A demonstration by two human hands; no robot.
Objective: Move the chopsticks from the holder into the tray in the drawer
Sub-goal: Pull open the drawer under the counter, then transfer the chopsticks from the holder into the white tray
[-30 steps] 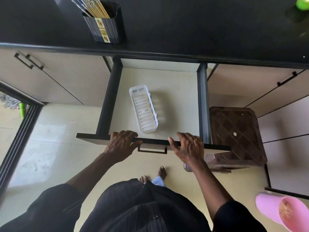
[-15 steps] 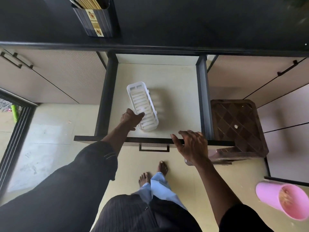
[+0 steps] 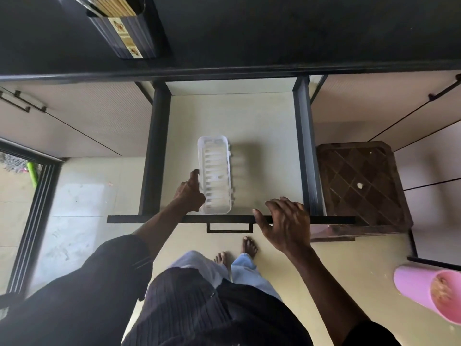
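A white slotted tray [image 3: 214, 174] lies lengthwise in the open drawer [image 3: 249, 116], near its front edge. My left hand [image 3: 190, 193] is inside the drawer and grips the tray's near left rim. My right hand [image 3: 287, 222] rests with fingers spread on the drawer's dark front edge, to the right of the handle [image 3: 229, 228]. On the black countertop at the upper left stands a dark holder [image 3: 129, 33] filled with several light wooden chopsticks [image 3: 112, 6].
A brown lattice stool [image 3: 361, 186] stands right of the drawer. A pink bucket [image 3: 431, 293] sits on the floor at the lower right. Closed cabinet doors flank the drawer. A dark door frame [image 3: 35, 201] runs along the left. My bare feet stand below the drawer front.
My left hand left the drawer front, reached in and took the tray, which has turned from slanted to straight and slid toward the front. My right hand stayed on the front edge.
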